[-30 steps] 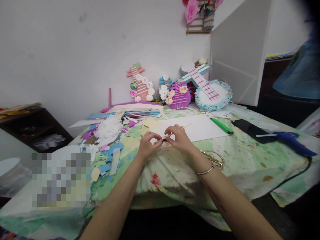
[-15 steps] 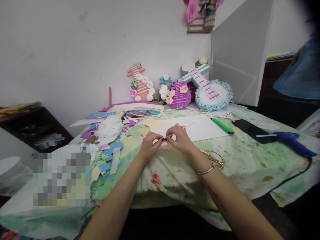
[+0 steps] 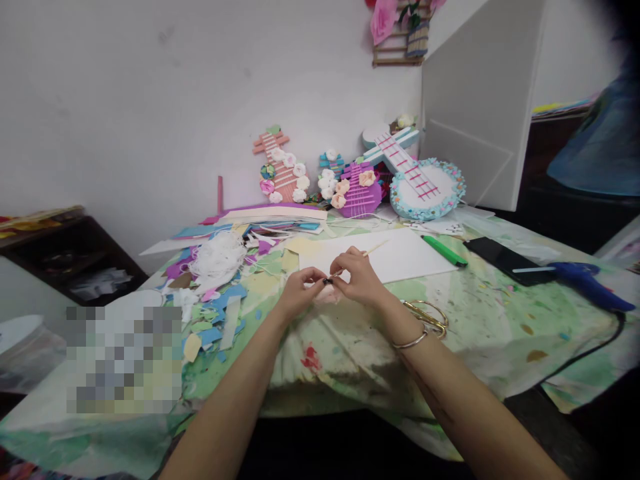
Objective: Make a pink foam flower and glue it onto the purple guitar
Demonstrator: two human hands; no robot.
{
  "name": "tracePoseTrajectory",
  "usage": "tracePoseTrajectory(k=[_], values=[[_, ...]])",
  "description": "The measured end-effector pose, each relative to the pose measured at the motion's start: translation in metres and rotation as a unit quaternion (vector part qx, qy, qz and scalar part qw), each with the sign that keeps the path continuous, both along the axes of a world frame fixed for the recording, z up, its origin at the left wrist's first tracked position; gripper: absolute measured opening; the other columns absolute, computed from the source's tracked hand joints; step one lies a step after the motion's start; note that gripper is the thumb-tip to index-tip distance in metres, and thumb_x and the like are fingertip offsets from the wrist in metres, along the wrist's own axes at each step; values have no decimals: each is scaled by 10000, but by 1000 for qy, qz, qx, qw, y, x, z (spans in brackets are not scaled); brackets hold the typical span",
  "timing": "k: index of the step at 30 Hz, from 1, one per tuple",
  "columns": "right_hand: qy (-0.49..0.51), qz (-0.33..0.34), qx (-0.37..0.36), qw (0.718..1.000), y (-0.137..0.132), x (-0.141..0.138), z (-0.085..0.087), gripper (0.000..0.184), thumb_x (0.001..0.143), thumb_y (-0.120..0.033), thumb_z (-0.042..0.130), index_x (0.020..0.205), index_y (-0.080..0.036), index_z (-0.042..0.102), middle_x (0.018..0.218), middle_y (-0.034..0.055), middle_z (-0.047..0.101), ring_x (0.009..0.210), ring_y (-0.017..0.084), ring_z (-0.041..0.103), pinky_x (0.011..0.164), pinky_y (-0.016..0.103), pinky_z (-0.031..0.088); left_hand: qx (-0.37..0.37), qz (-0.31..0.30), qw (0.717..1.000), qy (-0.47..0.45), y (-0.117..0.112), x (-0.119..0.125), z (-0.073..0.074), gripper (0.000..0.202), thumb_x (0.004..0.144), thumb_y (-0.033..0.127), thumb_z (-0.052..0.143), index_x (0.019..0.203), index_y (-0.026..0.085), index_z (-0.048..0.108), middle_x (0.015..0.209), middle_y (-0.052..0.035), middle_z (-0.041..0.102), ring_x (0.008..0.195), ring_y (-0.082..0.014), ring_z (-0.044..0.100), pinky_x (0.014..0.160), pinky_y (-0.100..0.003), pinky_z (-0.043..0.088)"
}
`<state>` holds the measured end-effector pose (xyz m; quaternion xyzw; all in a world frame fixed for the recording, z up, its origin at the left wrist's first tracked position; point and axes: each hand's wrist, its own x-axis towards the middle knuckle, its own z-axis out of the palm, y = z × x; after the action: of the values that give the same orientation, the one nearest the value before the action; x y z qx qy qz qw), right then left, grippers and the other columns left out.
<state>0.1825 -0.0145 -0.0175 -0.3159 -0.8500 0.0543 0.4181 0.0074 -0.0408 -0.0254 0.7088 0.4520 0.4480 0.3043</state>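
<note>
Over the front middle of the table, my left hand (image 3: 301, 292) is closed in a pinch at a small dark piece (image 3: 328, 281), whose kind I cannot make out. Opposite it, my right hand (image 3: 361, 280) pinches at the same spot. A thin wooden stick (image 3: 376, 248) passes through the right hand's fingers and sticks out up to the right. Just under the fingertips shows something pale pink (image 3: 329, 295), partly hidden by the hands. Behind the hands lies a white board (image 3: 410, 257). Gold-handled scissors (image 3: 434, 319) rest beside my right wrist.
Paper scraps (image 3: 215, 320) and a tangle of white string (image 3: 217, 259) lie on the left. To the right are a green cutter or marker (image 3: 444, 251), a black phone (image 3: 493, 259) and a blue glue gun (image 3: 583, 280) with its cord. Flower-decorated model instruments (image 3: 361, 190) stand along the wall.
Both hands stay in nearly the same place, fingertips still together. The right hand and stick have tilted very slightly, and more of the pale pink thing shows beneath the fingers.
</note>
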Motion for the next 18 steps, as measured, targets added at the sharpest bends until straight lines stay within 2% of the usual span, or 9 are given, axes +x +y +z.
tracePoseTrajectory(k=[11, 18], values=[[-18, -4, 8, 1000, -1, -1, -1, 65, 701, -122, 591, 735, -175, 574, 738, 17, 625, 822, 191, 443, 745, 335, 256, -69, -10, 996, -50, 0, -2, 1, 291, 650, 398, 678, 729, 120, 650, 672, -51, 646, 605, -138, 564, 579, -245, 427], [-29, -10, 27, 999, -2, -2, -1, 76, 693, -124, 588, 743, -178, 574, 745, 17, 628, 834, 197, 430, 755, 343, 249, -85, -8, 996, -36, 1, -1, 2, 304, 645, 415, 672, 716, 123, 627, 652, -35, 620, 572, -123, 534, 530, -227, 399]])
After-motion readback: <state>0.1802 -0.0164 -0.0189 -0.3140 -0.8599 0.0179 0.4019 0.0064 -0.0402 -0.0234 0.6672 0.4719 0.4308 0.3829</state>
